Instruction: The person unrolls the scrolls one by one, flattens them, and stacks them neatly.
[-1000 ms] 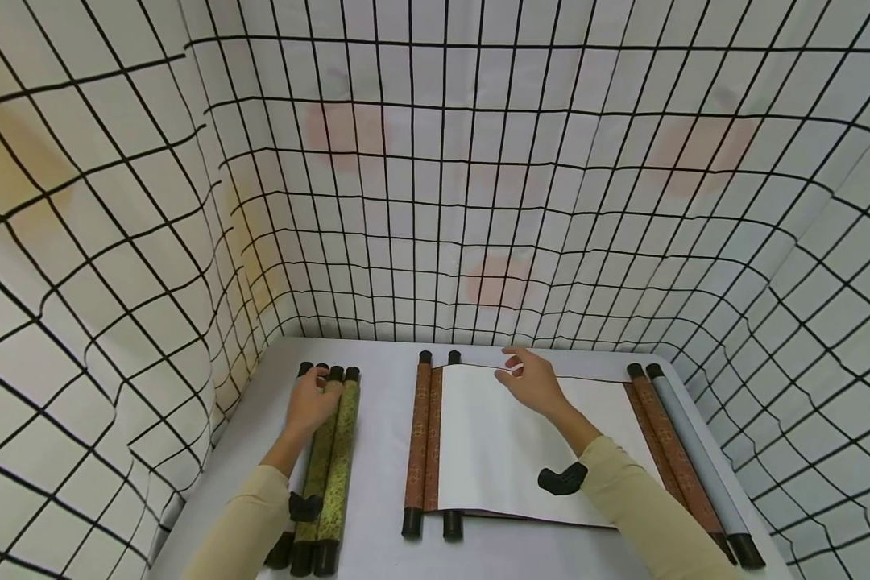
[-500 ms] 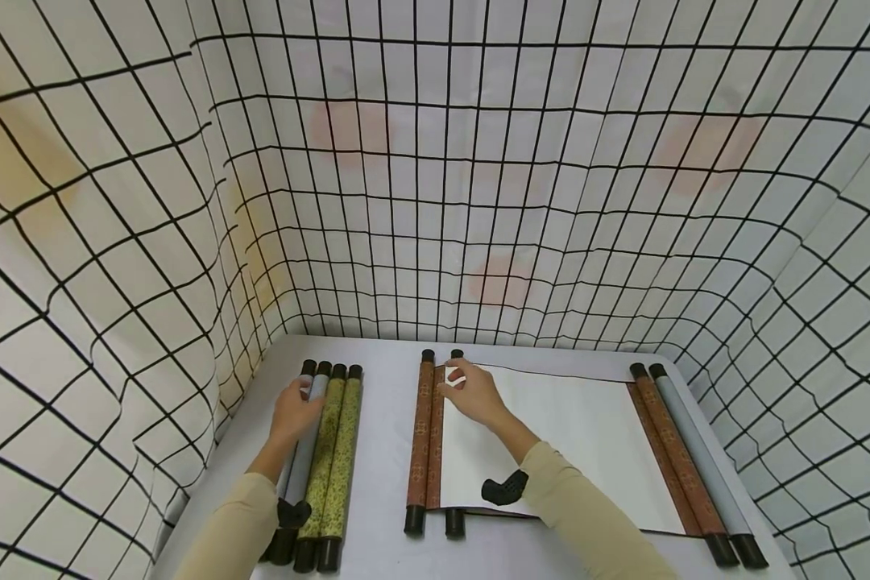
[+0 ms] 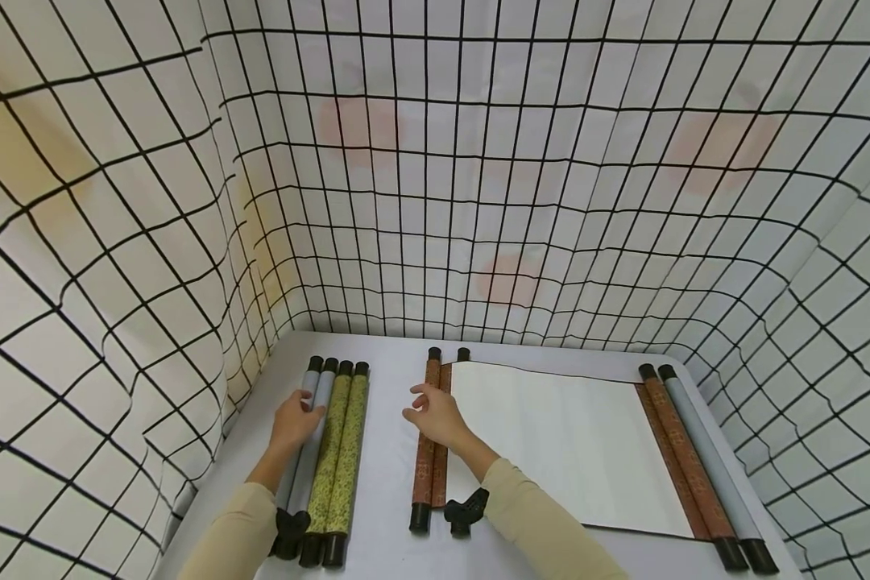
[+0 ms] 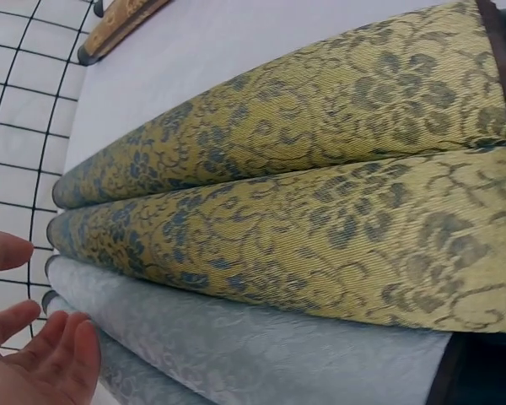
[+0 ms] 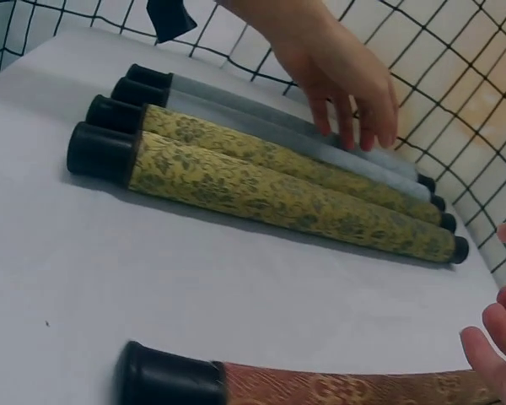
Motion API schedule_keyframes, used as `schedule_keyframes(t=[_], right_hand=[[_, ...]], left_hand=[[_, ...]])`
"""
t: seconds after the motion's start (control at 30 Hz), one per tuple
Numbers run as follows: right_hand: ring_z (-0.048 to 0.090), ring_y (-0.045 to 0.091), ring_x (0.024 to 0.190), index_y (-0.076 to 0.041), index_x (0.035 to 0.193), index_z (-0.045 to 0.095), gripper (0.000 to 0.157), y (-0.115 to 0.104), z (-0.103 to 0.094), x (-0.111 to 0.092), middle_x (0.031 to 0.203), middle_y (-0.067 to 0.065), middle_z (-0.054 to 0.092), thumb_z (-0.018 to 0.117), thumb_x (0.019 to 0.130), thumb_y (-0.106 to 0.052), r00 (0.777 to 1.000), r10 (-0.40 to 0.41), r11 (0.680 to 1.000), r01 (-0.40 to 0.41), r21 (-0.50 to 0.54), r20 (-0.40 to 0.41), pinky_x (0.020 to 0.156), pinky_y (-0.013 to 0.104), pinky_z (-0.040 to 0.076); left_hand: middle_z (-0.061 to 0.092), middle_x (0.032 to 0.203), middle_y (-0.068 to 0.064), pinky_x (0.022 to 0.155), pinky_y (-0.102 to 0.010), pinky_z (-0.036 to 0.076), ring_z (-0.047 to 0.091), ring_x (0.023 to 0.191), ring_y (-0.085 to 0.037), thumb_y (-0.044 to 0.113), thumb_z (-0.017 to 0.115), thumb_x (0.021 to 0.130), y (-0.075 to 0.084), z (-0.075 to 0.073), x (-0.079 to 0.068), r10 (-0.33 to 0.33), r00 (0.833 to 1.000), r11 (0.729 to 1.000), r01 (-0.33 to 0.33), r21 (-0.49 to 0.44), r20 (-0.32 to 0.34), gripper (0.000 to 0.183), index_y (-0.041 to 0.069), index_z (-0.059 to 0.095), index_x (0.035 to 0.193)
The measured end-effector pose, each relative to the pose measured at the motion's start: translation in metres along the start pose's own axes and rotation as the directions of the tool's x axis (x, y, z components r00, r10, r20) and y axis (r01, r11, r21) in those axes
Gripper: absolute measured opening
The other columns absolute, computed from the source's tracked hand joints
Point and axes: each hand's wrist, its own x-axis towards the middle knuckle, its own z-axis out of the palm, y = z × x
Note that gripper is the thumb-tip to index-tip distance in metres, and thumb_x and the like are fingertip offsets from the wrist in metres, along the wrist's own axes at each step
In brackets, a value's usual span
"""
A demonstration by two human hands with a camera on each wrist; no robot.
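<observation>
Left of the yellow scrolls (image 3: 348, 459), poised over grey scrolls (image 3: 308, 459) with left hand (image 3: 294, 420); right of the yellow pair, over a brown scroll (image 3: 424, 471) with right hand (image 3: 435, 415). Relaxed, unladen in either grip. Seemingly pre-grasp; next, probably close round grey.

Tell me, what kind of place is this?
Maybe a little booth set up for working at a table. You can see a white table, walls with black grid lines close around it, and patterned rolls lying side by side.
</observation>
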Motion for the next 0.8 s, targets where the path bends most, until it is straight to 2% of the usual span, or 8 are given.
schedule_keyframes(t=[0.1, 0.3, 0.53, 0.8], right_hand=[[0.066, 0.019, 0.088, -0.003, 0.136, 0.062, 0.046, 0.002, 0.016, -0.001, 0.106, 0.007, 0.067, 0.073, 0.096, -0.023, 1.000, 0.023, 1.000, -0.023, 0.013, 0.021, 0.069, 0.035, 0.054], [0.069, 0.018, 0.084, -0.002, 0.140, 0.060, 0.051, 0.000, 0.038, -0.002, 0.109, 0.006, 0.067, 0.073, 0.097, -0.026, 0.996, 0.064, 0.997, -0.067, 0.047, 0.063, 0.065, 0.035, 0.054], [0.072, 0.027, 0.084, 0.000, 0.145, 0.055, 0.055, -0.004, 0.057, -0.003, 0.111, 0.007, 0.065, 0.071, 0.099, -0.025, 0.983, 0.126, 0.985, -0.140, 0.105, 0.135, 0.067, 0.038, 0.054], [0.072, 0.025, 0.079, 0.001, 0.145, 0.055, 0.054, -0.012, 0.080, -0.007, 0.110, 0.007, 0.067, 0.073, 0.098, -0.021, 0.960, 0.196, 0.960, -0.230, 0.161, 0.202, 0.069, 0.036, 0.058]], left_hand=[[0.059, 0.120, -0.032, 0.085, -0.058, 0.050, 0.059, 0.106, -0.046, 0.019, 0.064, 0.099, -0.003, 0.001, -0.003, 0.002, 1.000, 1.000, -0.002, -0.004, -0.007, 0.049, -0.010, 0.050, 0.137], [0.061, 0.116, -0.029, 0.082, -0.056, 0.051, 0.061, 0.103, -0.042, 0.016, 0.064, 0.099, -0.005, 0.004, -0.007, 0.029, 0.999, 1.000, -0.029, -0.012, -0.036, 0.045, -0.010, 0.054, 0.134], [0.065, 0.113, -0.022, 0.079, -0.053, 0.053, 0.063, 0.101, -0.040, 0.017, 0.061, 0.100, 0.002, 0.010, -0.012, 0.054, 0.999, 0.998, -0.054, -0.030, 0.000, 0.040, -0.006, 0.059, 0.132], [0.066, 0.117, -0.025, 0.083, -0.055, 0.053, 0.064, 0.103, -0.041, 0.017, 0.061, 0.100, 0.011, 0.014, -0.013, 0.040, 0.999, 0.999, -0.040, 0.012, 0.007, 0.041, -0.008, 0.058, 0.133]])
